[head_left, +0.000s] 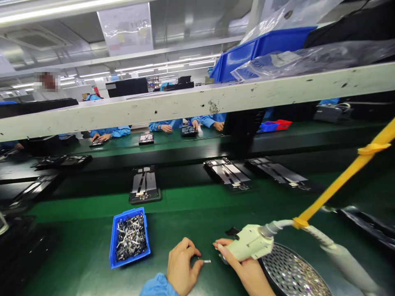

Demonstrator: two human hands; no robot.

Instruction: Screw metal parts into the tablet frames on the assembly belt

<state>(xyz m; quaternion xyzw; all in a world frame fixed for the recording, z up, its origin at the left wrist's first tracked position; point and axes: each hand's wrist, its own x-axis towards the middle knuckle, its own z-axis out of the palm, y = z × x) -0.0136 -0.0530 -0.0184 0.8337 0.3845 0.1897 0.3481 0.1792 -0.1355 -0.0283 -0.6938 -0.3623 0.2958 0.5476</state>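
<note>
The person wears a bright blue sleeve on the left side, its cloth creased and gathered into a puffy cuff (only this end of it shows). The left hand and right hand are both bare.

White light from ceiling tubes, dim, blurry lower-left corner, wide-angle stretch toward edges.

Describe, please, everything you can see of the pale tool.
The tool has an angular, yellow-green body that looks like hard plastic, with a ribbed grey collar and pale cable behind. The right hand grips it at a slant; its front end points leftward, partly hidden by the hand. A yellow strap is fastened around the cable.
</note>
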